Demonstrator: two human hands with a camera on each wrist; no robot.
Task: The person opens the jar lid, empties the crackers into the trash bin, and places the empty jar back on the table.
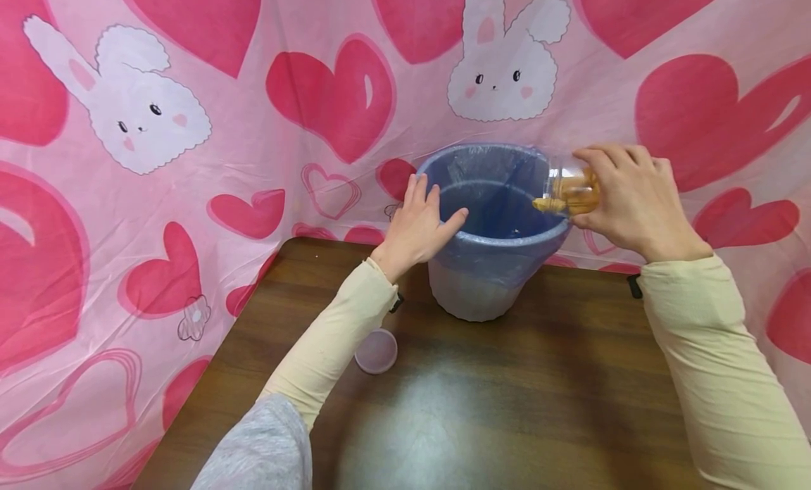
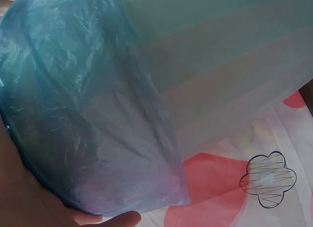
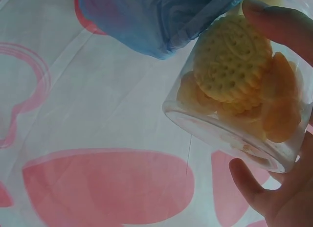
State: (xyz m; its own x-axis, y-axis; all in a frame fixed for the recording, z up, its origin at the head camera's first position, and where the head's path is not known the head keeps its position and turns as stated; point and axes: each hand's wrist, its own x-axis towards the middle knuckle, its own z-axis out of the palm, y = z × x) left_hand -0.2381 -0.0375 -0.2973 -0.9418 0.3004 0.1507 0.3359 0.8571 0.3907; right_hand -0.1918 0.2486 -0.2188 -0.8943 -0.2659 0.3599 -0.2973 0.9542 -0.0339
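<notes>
A pale trash bin (image 1: 472,300) with a blue plastic liner (image 1: 507,265) folded over its rim stands upright at the table's back. My left hand (image 1: 415,226) holds the bin's left rim, thumb over the inner side and fingers outside; its fingertips (image 2: 128,219) show past the liner in the left wrist view. At the right rim, my right hand (image 1: 633,198) grips a clear jar (image 1: 573,187) tipped nearly sideways, mouth toward the bin. Round yellow biscuits (image 3: 232,60) and orange-brown pieces (image 3: 281,102) are inside it, some near the mouth.
A round translucent lid (image 1: 376,350) lies on the brown wooden table (image 1: 507,405), in front of the bin and beside my left forearm. Pink heart-and-rabbit cloth (image 1: 329,25) hangs behind the table and at both sides. A small black clip (image 1: 634,286) sits at the back edge.
</notes>
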